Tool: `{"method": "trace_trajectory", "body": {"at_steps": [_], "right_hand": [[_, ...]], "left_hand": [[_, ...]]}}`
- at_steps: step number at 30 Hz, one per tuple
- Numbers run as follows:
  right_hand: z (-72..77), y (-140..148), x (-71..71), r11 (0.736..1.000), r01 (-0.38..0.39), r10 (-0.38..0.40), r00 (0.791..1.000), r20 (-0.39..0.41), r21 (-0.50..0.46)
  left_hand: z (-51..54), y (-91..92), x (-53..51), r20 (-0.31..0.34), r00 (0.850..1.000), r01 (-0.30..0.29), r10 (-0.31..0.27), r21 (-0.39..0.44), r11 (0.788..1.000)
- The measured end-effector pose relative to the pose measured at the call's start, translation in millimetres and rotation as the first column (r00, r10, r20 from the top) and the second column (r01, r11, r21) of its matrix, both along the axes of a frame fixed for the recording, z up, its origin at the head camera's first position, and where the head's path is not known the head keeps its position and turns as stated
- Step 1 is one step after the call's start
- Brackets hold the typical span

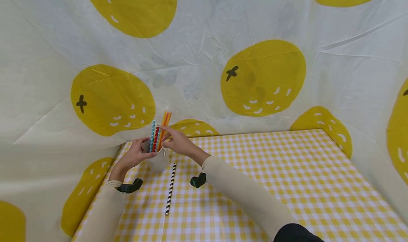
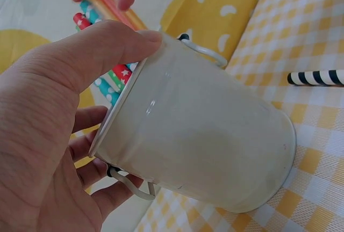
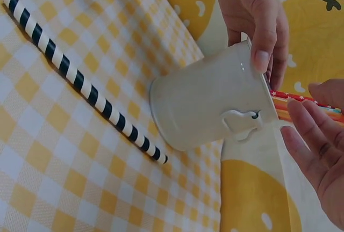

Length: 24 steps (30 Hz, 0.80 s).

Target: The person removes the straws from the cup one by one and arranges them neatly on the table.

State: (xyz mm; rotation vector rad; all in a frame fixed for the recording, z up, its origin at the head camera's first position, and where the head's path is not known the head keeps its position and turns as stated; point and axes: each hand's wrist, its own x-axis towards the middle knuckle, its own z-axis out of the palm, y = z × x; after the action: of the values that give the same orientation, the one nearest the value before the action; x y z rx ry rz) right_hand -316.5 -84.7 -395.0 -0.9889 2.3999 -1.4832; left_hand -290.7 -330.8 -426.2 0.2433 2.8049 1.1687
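Note:
A white metal bucket (image 2: 199, 124) with small side handles stands on the checked tablecloth and holds several patterned paper straws (image 1: 155, 138), in blue, red, green and orange. My left hand (image 1: 134, 156) grips the bucket's rim, thumb on the outside and fingers round the far side. Beside the upper parts of the straws is my right hand (image 1: 180, 142), its fingers (image 3: 306, 127) fairly straight and spread, the thumb across the red straw. Whether these fingertips press on any straw is hard to see. A black-and-white striped straw (image 1: 170, 189) lies alone on the tablecloth, right of the bucket.
The yellow-and-white checked tablecloth (image 1: 255, 164) extends to the right of the bucket. Behind and beside the table hangs a white curtain (image 1: 197, 82) printed with large yellow fruit. The bucket stands near the table's far left corner.

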Motion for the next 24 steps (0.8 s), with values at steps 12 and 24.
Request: {"method": "trace_trajectory", "body": {"at_steps": [12, 24], "right_hand": [[10.9, -8.9, 3.5, 1.0, 0.024, -0.024, 0.999, 0.044, 0.011], [9.6, -8.4, 2.3, 0.997, 0.053, -0.052, 0.999, 0.017, -0.061]], "left_hand": [[-1.6, 1.7, -3.2, -0.016, 1.0, 0.005, -0.004, 0.014, 1.0], [-0.2, -0.4, -1.5, 0.013, 1.0, -0.002, 0.002, 0.013, 1.0]]}}
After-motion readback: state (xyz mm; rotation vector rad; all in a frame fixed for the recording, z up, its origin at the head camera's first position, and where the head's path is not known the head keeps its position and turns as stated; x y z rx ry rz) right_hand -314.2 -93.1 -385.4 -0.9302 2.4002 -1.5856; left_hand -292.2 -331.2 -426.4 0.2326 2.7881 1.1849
